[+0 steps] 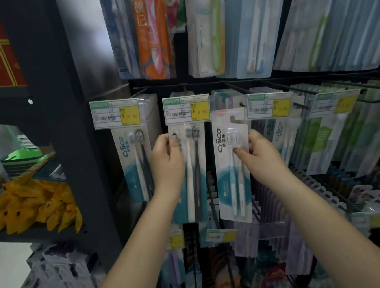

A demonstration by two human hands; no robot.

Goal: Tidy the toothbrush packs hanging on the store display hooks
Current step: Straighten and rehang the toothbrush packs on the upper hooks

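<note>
Toothbrush packs [232,163] pinched in both hands [166,159], left pack's logo hidden, lower rows blurred.

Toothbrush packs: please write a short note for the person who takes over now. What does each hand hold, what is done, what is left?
Left hand grips the side of the white-and-black brush pack, which hangs under its price tag.
Right hand pinches the blue-brush pack; its hanger hole looks free, off any hook.
Done: cannot tell.
Left: probably hang the blue-brush pack on a hook, then straighten the rows.
</note>
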